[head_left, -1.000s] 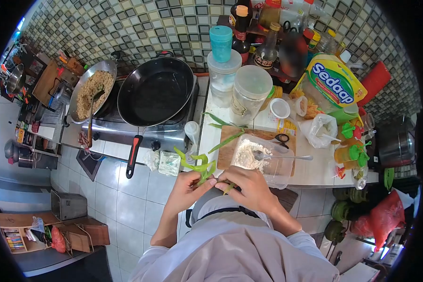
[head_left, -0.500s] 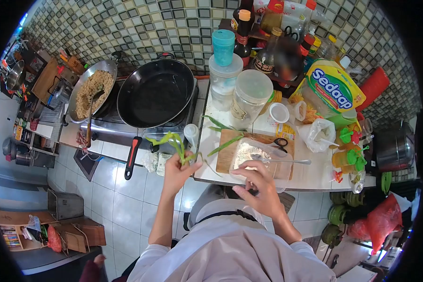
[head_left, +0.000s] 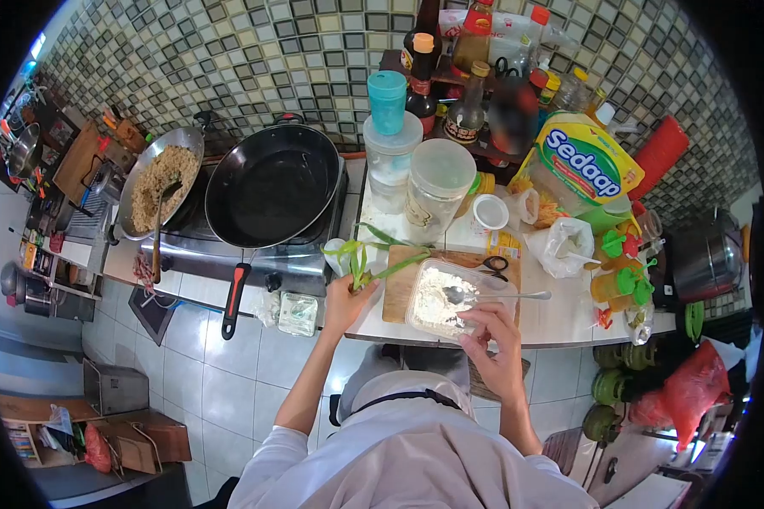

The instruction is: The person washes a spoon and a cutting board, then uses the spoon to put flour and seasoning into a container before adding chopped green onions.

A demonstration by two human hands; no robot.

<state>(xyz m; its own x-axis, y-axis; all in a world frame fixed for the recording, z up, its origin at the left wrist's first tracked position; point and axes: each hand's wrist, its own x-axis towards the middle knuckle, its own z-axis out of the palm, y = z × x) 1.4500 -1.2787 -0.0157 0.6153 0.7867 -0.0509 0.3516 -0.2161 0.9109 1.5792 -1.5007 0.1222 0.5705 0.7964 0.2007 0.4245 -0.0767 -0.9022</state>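
My left hand (head_left: 348, 304) is closed around some green spring onion leaves (head_left: 361, 270) at the counter's front edge, just left of the wooden cutting board (head_left: 395, 293). More long green leaves (head_left: 382, 236) lie behind it, reaching onto the board. A clear plastic container (head_left: 416, 318) of white flour (head_left: 437, 297) rests on the board. My right hand (head_left: 497, 343) grips its near right rim, fingers over the edge and thumb outside. A metal spoon (head_left: 518, 296) leans in the flour, its handle pointing right above my fingers. Black scissors (head_left: 495, 265) lie behind the container.
A black frying pan (head_left: 272, 187) sits on the stove, its handle jutting toward me. Left of it stands a wok (head_left: 136, 204) of brown food with a ladle. Jars (head_left: 440, 182), sauce bottles (head_left: 465, 110), a Sedaap pouch (head_left: 586, 161) and a white plastic bag (head_left: 560, 246) crowd the back and right.
My left hand has lowered the spring onion leaves to the counter beside the board. My right hand has come down from above the container onto its rim. The view has shifted slightly.
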